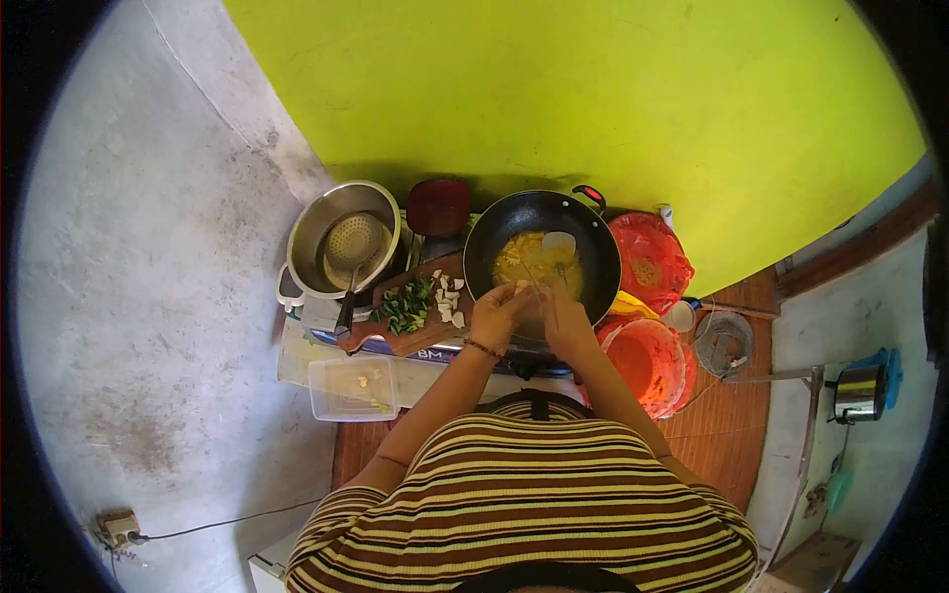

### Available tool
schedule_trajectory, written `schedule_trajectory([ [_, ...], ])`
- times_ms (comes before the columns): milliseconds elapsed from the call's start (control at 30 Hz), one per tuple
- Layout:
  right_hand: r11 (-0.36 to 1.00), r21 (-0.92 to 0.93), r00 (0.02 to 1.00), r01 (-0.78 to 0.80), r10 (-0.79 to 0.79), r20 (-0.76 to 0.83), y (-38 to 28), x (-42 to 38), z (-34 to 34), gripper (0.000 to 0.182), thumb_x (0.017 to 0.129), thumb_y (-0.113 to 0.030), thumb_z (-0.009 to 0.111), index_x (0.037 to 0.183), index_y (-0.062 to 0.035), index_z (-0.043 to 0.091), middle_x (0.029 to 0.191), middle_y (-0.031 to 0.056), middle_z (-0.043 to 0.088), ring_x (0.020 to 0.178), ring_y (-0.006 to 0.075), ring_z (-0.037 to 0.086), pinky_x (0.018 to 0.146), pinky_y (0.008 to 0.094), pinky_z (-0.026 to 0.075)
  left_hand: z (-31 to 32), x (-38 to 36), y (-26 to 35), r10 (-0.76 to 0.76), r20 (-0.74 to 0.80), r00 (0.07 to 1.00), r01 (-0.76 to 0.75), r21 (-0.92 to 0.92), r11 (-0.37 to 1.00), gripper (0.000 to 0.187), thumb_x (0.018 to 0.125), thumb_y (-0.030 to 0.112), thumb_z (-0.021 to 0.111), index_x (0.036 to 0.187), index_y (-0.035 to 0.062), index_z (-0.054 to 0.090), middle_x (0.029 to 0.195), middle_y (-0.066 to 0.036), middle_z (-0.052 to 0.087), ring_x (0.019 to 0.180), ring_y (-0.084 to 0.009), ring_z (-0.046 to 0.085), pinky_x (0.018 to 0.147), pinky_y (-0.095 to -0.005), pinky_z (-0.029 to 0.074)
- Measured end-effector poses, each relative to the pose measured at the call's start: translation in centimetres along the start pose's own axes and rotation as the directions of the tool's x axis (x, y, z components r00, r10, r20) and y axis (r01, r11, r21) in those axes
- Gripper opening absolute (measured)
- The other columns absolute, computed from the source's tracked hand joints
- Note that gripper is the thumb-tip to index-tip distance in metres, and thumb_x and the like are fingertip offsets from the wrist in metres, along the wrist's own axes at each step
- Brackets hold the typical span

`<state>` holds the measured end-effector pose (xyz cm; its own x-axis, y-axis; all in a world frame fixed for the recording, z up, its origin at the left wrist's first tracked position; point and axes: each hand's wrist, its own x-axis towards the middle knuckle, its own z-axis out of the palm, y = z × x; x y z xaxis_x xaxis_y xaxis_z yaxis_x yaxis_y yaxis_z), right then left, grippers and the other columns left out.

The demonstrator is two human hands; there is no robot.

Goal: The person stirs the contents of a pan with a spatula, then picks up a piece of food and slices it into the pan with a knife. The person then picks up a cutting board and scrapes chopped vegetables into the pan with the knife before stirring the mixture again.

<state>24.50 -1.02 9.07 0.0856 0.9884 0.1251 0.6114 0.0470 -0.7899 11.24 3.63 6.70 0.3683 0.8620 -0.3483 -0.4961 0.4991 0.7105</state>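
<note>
Both of my hands meet over the near side of a black wok (481,237), which holds yellow food (512,259) in liquid. A spatula (559,243) has its pale, wide head in the wok, its handle running back to my right hand (567,326), whose fingers are closed around it. My left hand (498,314) is pinched close beside the right, its fingertips on something small and thin that I cannot make out. Left of the wok, a wooden cutting board (403,342) carries chopped green leaves (403,304) and white pieces (449,298).
A steel pot (300,239) with a perforated ladle (356,243) stands at left. Below it sits a clear plastic container (314,388). A dark red bowl (439,206) lies behind the board. Red buckets or bags (647,364) crowd the right, near a grey round basin (724,344).
</note>
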Motion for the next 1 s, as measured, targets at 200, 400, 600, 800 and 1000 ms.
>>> schedule_trajectory([
  [200, 0.999, -0.04, 1.0, 0.021, -0.022, -0.018, 0.1, 0.3, -0.5, 0.023, 0.095, -0.022, 0.037, 0.104, -0.0012, 0.04, 0.079, 0.029, 0.059, 0.076, 0.0489, 0.055, 0.064, 0.0544, 0.042, -0.3, 0.3, -0.5, 0.075, 0.037, 0.996, -0.078, 0.097, 0.992, 0.026, 0.087, 0.005, 0.059, 0.112, -0.0021, 0.057, 0.102, -0.009, 0.062, 0.089, -0.0166, 0.063, 0.078, -0.0264, 0.055],
  [400, 0.99, 0.089, 0.994, -0.111, 0.113, -0.01, 0.4, 0.9, -1.3, 0.03, 0.097, -0.027, 0.035, 0.113, -0.0025, 0.044, 0.074, 0.0234, 0.059, 0.068, 0.0412, 0.059, 0.06, 0.0463, 0.044, -0.5, 0.3, 0.1, -0.007, -0.013, 1.0, 0.006, -0.053, 0.999, 0.024, 0.086, 0.005, 0.06, 0.109, -0.0019, 0.058, 0.102, -0.009, 0.062, 0.088, -0.017, 0.063, 0.079, -0.0265, 0.055],
  [600, 0.903, 0.349, 0.963, -0.25, 0.196, 0.182, -1.1, 0.3, -2.2, 0.035, 0.098, -0.029, 0.033, 0.121, -0.004, 0.044, 0.062, 0.0081, 0.052, 0.053, 0.0196, 0.052, 0.052, 0.032, 0.042, -0.6, 0.5, -0.2, 0.011, -0.06, 0.998, -0.013, -0.036, 0.999, 0.024, 0.086, 0.008, 0.06, 0.109, 0.0003, 0.058, 0.095, -0.007, 0.064, 0.083, -0.0149, 0.063, 0.074, -0.0251, 0.054],
  [800, 0.947, 0.289, 0.974, -0.143, 0.082, 0.213, -1.5, -0.2, -1.9, 0.038, 0.097, -0.028, 0.035, 0.127, -0.0053, 0.041, 0.065, 0.011, 0.053, 0.057, 0.0224, 0.054, 0.055, 0.0332, 0.043, -0.5, 0.5, -0.1, -0.002, -0.093, 0.996, -0.003, -0.064, 0.998, 0.018, 0.086, 0.007, 0.061, 0.103, 0.0018, 0.059, 0.091, -0.005, 0.063, 0.082, -0.0136, 0.062, 0.07, -0.0238, 0.052],
  [1000, 0.988, 0.152, 0.992, 0.036, -0.054, 0.115, -1.5, -0.3, -1.5, 0.041, 0.097, -0.029, 0.034, 0.131, -0.0069, 0.037, 0.082, 0.0256, 0.06, 0.076, 0.0446, 0.058, 0.067, 0.046, 0.045, -0.3, 0.4, -0.2, 0.041, -0.062, 0.997, -0.045, -0.073, 0.996, 0.017, 0.087, 0.004, 0.057, 0.103, 0.0008, 0.057, 0.095, -0.007, 0.063, 0.084, -0.0143, 0.063, 0.073, -0.0242, 0.053],
])
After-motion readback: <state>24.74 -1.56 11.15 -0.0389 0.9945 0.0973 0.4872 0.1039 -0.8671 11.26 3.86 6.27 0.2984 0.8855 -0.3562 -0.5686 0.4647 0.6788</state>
